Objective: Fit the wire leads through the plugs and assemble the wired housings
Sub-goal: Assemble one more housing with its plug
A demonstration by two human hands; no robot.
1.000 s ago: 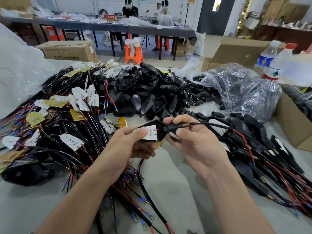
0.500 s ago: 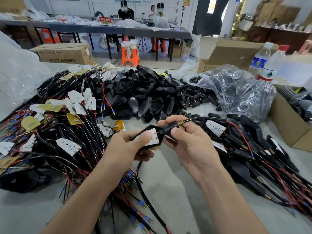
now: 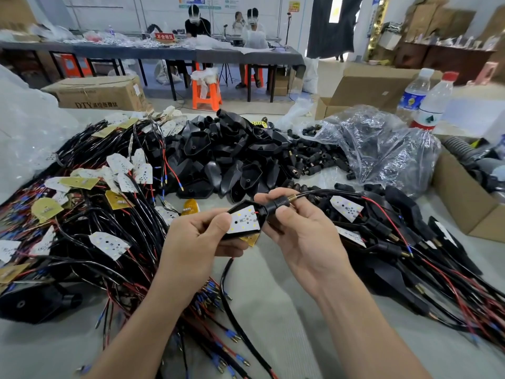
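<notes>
Black housing (image 3: 243,222) gripped in left hand (image 3: 196,242), thumb on its board; right hand (image 3: 303,236) pinches plug (image 3: 276,207) at its tip.

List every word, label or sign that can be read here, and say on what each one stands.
"DTY": cardboard box, left; the characters after it are too blurred.
"不合格区", as far as legible: red sign on the far table.
Bottle labels: blurred, unreadable.
Wall posters: too small to read.
</notes>
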